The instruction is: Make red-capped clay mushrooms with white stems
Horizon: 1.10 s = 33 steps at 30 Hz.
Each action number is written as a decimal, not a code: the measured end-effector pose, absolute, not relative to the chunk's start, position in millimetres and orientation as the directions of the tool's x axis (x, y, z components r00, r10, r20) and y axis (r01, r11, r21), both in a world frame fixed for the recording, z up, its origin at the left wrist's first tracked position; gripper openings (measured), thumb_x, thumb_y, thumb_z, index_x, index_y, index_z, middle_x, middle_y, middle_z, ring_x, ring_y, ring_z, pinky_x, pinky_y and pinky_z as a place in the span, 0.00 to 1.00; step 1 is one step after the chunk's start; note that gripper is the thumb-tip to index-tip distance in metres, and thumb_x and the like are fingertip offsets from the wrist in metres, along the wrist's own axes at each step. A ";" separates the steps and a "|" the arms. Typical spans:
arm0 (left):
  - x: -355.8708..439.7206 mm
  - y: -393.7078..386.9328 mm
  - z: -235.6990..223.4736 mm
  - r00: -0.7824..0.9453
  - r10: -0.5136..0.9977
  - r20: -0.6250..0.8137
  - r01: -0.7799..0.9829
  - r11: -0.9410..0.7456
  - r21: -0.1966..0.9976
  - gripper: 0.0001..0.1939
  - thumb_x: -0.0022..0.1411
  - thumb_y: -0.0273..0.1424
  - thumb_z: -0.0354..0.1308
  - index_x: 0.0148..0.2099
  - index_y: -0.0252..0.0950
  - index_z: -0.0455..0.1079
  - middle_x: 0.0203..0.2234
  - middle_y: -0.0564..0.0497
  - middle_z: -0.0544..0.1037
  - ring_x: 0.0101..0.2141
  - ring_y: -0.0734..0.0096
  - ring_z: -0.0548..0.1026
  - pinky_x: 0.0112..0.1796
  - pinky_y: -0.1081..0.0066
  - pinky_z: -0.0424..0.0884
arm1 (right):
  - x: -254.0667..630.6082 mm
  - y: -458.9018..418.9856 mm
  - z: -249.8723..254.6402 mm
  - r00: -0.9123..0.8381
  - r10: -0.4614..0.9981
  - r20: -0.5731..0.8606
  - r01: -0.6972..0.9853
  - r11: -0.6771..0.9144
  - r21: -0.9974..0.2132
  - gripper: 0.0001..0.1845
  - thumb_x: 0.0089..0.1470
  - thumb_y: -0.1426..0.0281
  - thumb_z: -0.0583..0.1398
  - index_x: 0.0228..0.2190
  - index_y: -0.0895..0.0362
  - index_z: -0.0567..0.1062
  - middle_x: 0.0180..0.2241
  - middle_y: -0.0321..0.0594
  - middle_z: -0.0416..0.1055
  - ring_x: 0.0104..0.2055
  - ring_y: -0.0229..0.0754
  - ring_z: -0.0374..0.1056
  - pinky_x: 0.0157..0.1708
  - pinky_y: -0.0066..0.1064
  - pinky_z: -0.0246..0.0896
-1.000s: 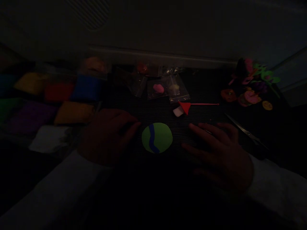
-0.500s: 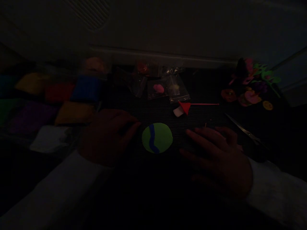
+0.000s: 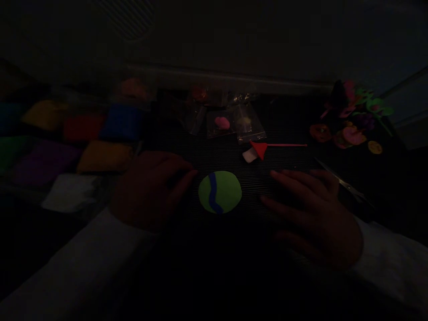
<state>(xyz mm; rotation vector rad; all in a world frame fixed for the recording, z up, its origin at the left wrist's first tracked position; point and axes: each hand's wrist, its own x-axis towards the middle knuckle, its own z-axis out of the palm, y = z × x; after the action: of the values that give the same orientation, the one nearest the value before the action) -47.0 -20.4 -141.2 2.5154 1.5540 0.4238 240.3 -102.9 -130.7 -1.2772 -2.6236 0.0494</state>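
A flat light-green disc (image 3: pixel 229 191) of what looks like modelling clay lies on the dark table, crossed by a wavy blue strip (image 3: pixel 213 191). Left of it rests my left hand (image 3: pixel 150 189), curled, with thumb and forefinger tips close together just short of the disc's edge. Nothing shows between them, though the light is very dim. To the right, my right hand (image 3: pixel 310 216) hovers or rests palm down with fingers spread, apart from the disc. Beyond the disc lies a clay mushroom shape with a red cap (image 3: pixel 260 150) and a white stem (image 3: pixel 249 155), touching a thin pink stick (image 3: pixel 287 145).
Scissors (image 3: pixel 347 185) lie beyond my right hand. Blue (image 3: pixel 121 123), red (image 3: pixel 83 128), purple (image 3: pixel 47 161) and white (image 3: pixel 68 192) clay packs fill the left. Small clear bags (image 3: pixel 249 127) sit at the back, one with pink clay (image 3: pixel 222 123). Colourful clay figures (image 3: pixel 349 137) stand back right.
My right hand has shifted right, away from the disc. A thin tip and pinkish bits that showed around its fingers are out of sight. My left hand stays put.
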 end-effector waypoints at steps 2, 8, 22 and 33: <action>-47.1 -20.3 -140.5 0.416 0.899 0.137 0.854 -0.438 0.280 0.20 0.63 0.37 0.45 0.37 0.32 0.75 0.32 0.41 0.78 0.36 0.56 0.73 0.41 0.57 0.67 | 240.4 -102.4 -130.3 -0.591 0.784 0.189 0.775 0.617 -0.136 0.22 0.57 0.58 0.55 0.51 0.51 0.70 0.60 0.50 0.58 0.58 0.58 0.56 0.50 0.56 0.46; -46.9 -19.2 -141.6 0.431 0.885 0.177 0.837 -0.465 0.289 0.18 0.62 0.37 0.47 0.36 0.31 0.75 0.31 0.42 0.77 0.35 0.56 0.73 0.39 0.57 0.67 | 233.2 -106.4 -129.9 -0.576 0.803 0.154 0.801 0.592 -0.094 0.25 0.57 0.54 0.53 0.52 0.53 0.68 0.60 0.49 0.59 0.58 0.55 0.57 0.52 0.54 0.44; -47.5 -19.3 -142.0 0.414 0.901 0.127 0.858 -0.433 0.275 0.18 0.63 0.37 0.47 0.38 0.32 0.75 0.33 0.42 0.78 0.37 0.56 0.72 0.42 0.57 0.67 | 221.2 -114.1 -132.5 -0.599 0.792 0.115 0.792 0.608 -0.053 0.34 0.51 0.44 0.52 0.53 0.49 0.68 0.61 0.40 0.60 0.59 0.52 0.54 0.56 0.51 0.37; -46.5 -19.4 -143.5 0.440 0.876 0.197 0.836 -0.480 0.268 0.18 0.63 0.36 0.47 0.36 0.31 0.75 0.32 0.41 0.78 0.35 0.55 0.73 0.39 0.57 0.68 | 222.2 -116.0 -131.5 -0.593 0.799 0.100 0.797 0.600 -0.063 0.36 0.51 0.42 0.50 0.54 0.49 0.66 0.62 0.42 0.57 0.60 0.53 0.52 0.57 0.51 0.36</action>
<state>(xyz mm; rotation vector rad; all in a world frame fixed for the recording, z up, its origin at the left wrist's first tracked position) -46.5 -19.4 -143.5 2.5526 1.5266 0.4696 222.2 -116.0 -131.5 -1.3539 -2.7036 0.0175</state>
